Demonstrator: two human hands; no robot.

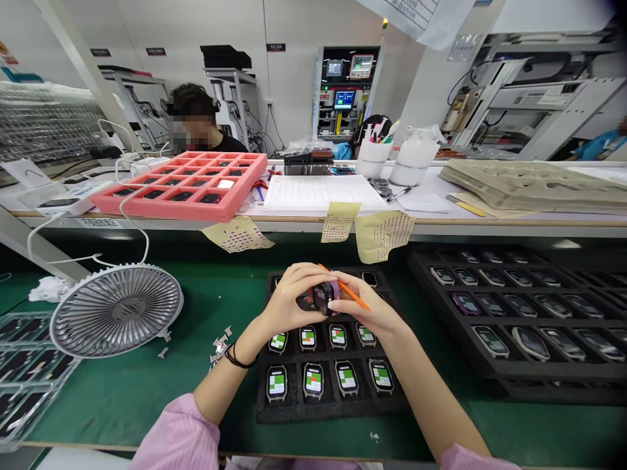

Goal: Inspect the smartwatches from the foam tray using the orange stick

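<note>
- Left hand: curled round a dark watch, fingers over the top, thumb underneath. Grip closed on it.
- Right hand: thumb and fingers pinched the same watch from the other side, where a purple part showed. Exact finger contact partly hidden.
- Orange stick: lay across the right hand's fingers, slanting down to the right. Couldn't tell how firmly it was gripped.
- Watch position: between both hands, above the rear half of a black foam tray, clear of the watches seated in it.
- Tray: front row had four lit watches, one per pocket. Row behind also had four lit. Screens showed green and white blocks, some with a red patch. One dark-screened watch sat at the back right; other rear pockets mostly covered by the hands.
- Right of that: black rack with several rows of watches, screens dark or dim.
- Left side: round fan on the green bench, small light scraps between fan and tray, clear tray with dark flat parts at far left.
- Shelf above: pink foam tray with dark pieces in compartments, printed form beside it, yellow dotted sheets hanging off the shelf edge.
- Behind the shelf: a person in a black top.
</note>
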